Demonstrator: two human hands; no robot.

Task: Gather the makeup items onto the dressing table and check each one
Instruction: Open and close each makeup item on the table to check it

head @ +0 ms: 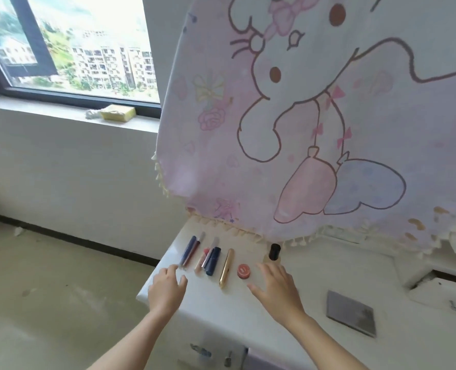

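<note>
Several makeup items lie in a row on the white dressing table (221, 313): two slim tubes (190, 251) at the left, a pink stick and dark blue tube (210, 260), a gold tube (226, 267), a small round red pot (244, 271) and a black-capped bottle (274, 252). My left hand (166, 288) hovers with fingers spread just below the leftmost tubes, fingertips near their ends. My right hand (276, 285) is spread open beside the red pot, below the black-capped bottle. Neither hand holds anything.
A pink cartoon-print cloth (315, 124) hangs over the back of the table. A grey square compact or mirror (351, 312) lies at the right. A half-open drawer (443, 287) is at far right. A yellow sponge (118, 112) sits on the window sill.
</note>
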